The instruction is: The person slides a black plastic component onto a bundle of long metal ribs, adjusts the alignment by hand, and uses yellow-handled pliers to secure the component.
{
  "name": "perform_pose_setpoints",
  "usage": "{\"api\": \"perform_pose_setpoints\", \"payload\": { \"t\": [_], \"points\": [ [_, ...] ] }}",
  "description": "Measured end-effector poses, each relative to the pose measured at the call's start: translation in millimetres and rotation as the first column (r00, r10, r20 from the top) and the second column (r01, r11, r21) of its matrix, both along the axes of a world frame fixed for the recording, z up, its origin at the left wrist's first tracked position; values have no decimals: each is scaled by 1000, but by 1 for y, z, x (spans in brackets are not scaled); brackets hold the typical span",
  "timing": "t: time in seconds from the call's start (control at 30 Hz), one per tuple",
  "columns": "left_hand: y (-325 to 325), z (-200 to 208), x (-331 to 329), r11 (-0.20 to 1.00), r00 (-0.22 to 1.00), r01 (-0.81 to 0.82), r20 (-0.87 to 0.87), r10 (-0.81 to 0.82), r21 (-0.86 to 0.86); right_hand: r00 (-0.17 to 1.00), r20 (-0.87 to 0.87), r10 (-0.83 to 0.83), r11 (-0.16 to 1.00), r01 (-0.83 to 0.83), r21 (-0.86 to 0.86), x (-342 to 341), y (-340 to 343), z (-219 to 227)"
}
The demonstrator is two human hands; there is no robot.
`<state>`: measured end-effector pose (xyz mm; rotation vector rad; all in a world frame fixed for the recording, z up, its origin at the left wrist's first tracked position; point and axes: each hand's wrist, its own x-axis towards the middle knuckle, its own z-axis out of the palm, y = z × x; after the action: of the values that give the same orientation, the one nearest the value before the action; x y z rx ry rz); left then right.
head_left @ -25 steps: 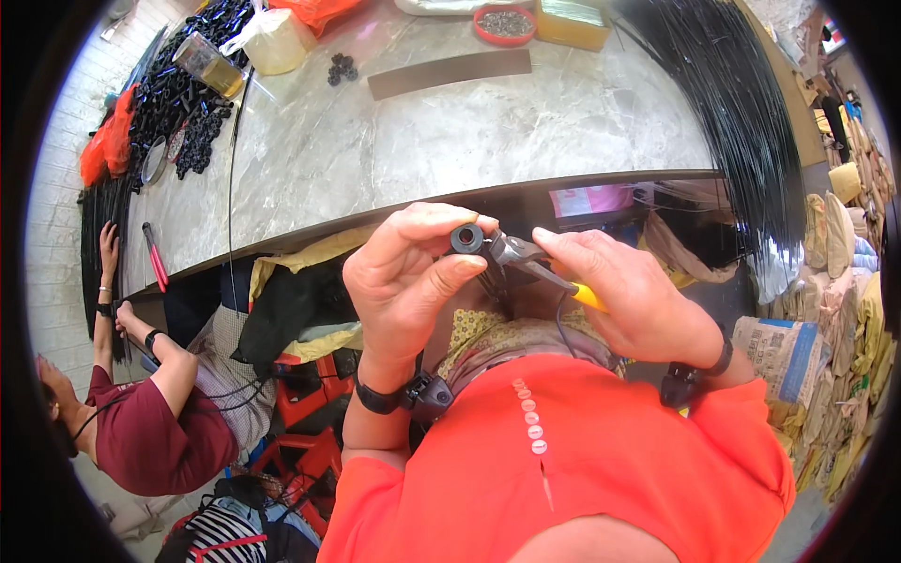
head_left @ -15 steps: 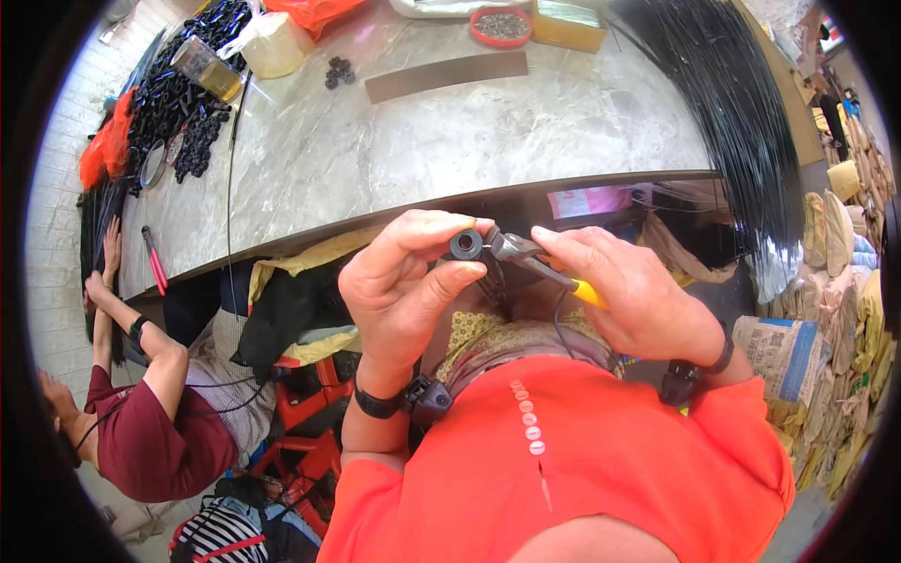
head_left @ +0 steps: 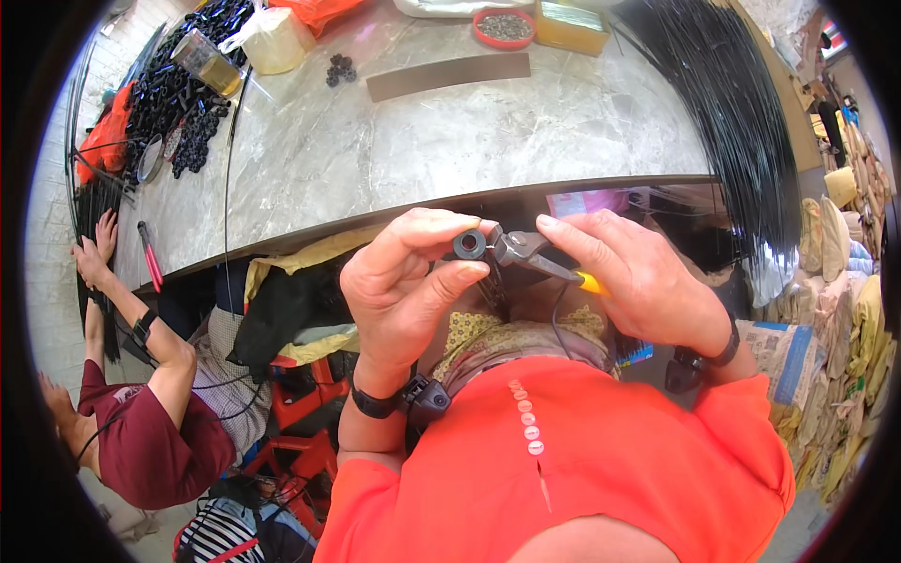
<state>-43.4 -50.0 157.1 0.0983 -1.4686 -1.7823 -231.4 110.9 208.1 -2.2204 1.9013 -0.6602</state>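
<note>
Left hand's grip (head_left: 399, 272) is closed, with thumb and fingertips, on a short black holed cylinder (head_left: 470, 245), which is just before the near edge of a grey marbled stone worktop (head_left: 526, 131). Such a pinch leaves its right side uncovered, I think so that a tool can come to it. Right hand's grip (head_left: 643, 272) is closed on yellow-handled metal pliers (head_left: 519, 250), also before this edge; their head is just beside the cylinder, but if it touches is too small to tell. Both hands stay close together, probably for steadiness.

At the worktop's far edge, a red round bowl (head_left: 504, 46) contains many small silvery pieces; it seems to be used so that they do not scatter. Next to it, a yellow box (head_left: 571, 39) has some pale flat stuff inside. Toward the worktop's far left corner, a clear cylindrical container (head_left: 199, 56) holds yellowish liquid, and beside it is a whitish bagged tub (head_left: 279, 47), whose content I cannot tell. Near them, small black parts (head_left: 169, 103) lie loosely in a heap.
</note>
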Motion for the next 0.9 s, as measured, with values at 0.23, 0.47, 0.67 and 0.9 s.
{"api": "perform_pose_setpoints", "payload": {
  "t": [0.23,0.47,0.67,0.9],
  "points": [
    [-1,-1,-1,1000,1000,-7,-20,7,-10,999,-47,1,1000,-1,-15,-1,-3,-3],
    [-2,-1,-1,1000,1000,-21,-2,21,-7,992,-127,2,1000,-5,-21,-2,-5,0],
    [-1,-1,-3,1000,1000,-22,-9,23,10,958,-285,35,998,-49,-41,-8,-8,5],
    [-4,-4,-3,1000,1000,-8,-2,8,-4,991,-135,8,999,-2,42,-7,-8,-2]
  ]
}}
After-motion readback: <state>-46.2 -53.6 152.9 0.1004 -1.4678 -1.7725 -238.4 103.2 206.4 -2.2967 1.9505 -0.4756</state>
